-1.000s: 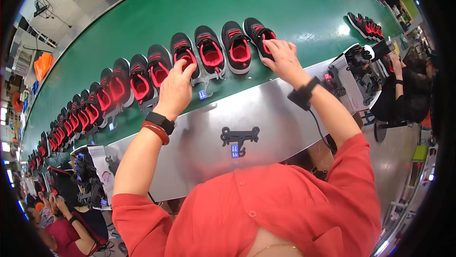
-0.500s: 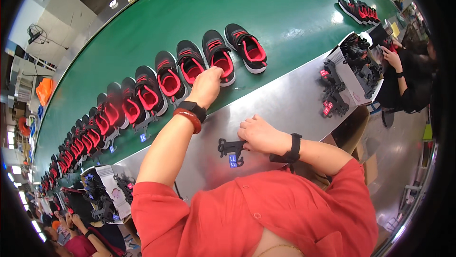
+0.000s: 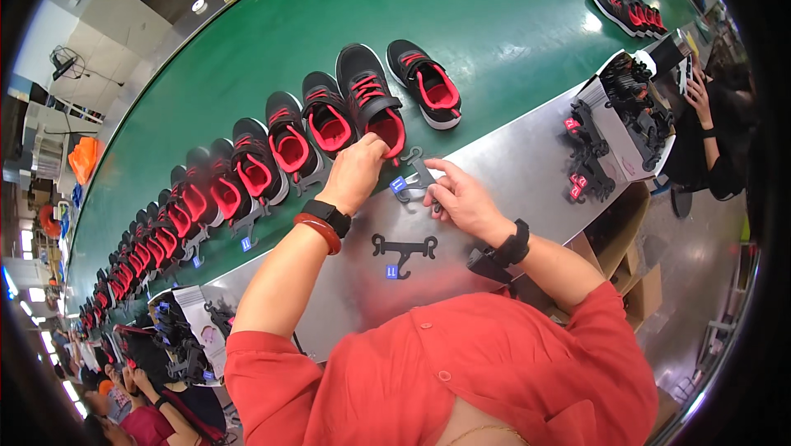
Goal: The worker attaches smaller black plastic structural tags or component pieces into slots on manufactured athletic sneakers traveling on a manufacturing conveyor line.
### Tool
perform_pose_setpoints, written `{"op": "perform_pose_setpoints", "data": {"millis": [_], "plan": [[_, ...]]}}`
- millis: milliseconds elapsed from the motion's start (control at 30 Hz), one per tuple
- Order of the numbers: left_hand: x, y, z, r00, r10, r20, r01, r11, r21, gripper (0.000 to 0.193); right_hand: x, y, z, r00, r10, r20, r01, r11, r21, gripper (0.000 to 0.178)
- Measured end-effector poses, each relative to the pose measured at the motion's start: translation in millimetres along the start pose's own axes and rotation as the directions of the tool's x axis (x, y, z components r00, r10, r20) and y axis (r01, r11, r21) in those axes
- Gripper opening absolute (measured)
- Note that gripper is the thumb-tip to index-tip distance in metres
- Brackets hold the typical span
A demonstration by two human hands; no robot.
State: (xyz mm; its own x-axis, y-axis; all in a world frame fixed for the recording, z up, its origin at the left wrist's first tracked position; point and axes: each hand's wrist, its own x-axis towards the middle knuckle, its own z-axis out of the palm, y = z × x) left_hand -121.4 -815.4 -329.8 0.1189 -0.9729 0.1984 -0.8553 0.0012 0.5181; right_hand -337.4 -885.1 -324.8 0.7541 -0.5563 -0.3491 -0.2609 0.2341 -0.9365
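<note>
My left hand (image 3: 356,172) is closed on the collar of a black sneaker (image 3: 362,75) with red laces and lining, second from the right end of the row. Close to its heel, my right hand (image 3: 463,199) pinches a black plastic shoe hanger (image 3: 422,174) with a blue tag. Between my arms, a second shoe hanger (image 3: 405,247), also blue-tagged, lies on the metal ledge (image 3: 354,306). To the right of the held shoe stands another sneaker (image 3: 428,88). My left fingertips are partly hidden by the shoe's rim.
A long row of sneakers (image 3: 284,137) runs left along the green conveyor belt (image 3: 247,59), several with hangers at their heels. Red-tagged hangers (image 3: 587,154) lie beside a box of hangers (image 3: 634,108) at right; another box (image 3: 194,322) stands at left. A co-worker's hand (image 3: 699,100) is at far right.
My right hand has risen from the ledge toward the shoe, bringing a hanger with it and leaving another behind. The sneaker in my left hand has shifted slightly and turned.
</note>
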Motion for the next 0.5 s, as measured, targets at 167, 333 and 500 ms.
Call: {"op": "perform_pose_setpoints", "data": {"millis": [167,333,500], "plan": [[-8,-9,0,0.999,0.014,-0.039,-0.013,1.0,0.023,0.008,10,3,18,0.994,0.029,0.101,-0.021,0.997,-0.076,0.034],[2,7,2,0.999,-0.025,-0.021,0.027,0.994,0.106,0.03,34,-2,-21,0.992,0.069,0.103,-0.076,0.994,0.073,0.027],[-2,14,7,0.998,0.052,0.039,-0.059,0.979,0.196,0.047,52,-19,-35,0.983,-0.104,0.153,0.131,0.976,-0.176,0.024]]}}
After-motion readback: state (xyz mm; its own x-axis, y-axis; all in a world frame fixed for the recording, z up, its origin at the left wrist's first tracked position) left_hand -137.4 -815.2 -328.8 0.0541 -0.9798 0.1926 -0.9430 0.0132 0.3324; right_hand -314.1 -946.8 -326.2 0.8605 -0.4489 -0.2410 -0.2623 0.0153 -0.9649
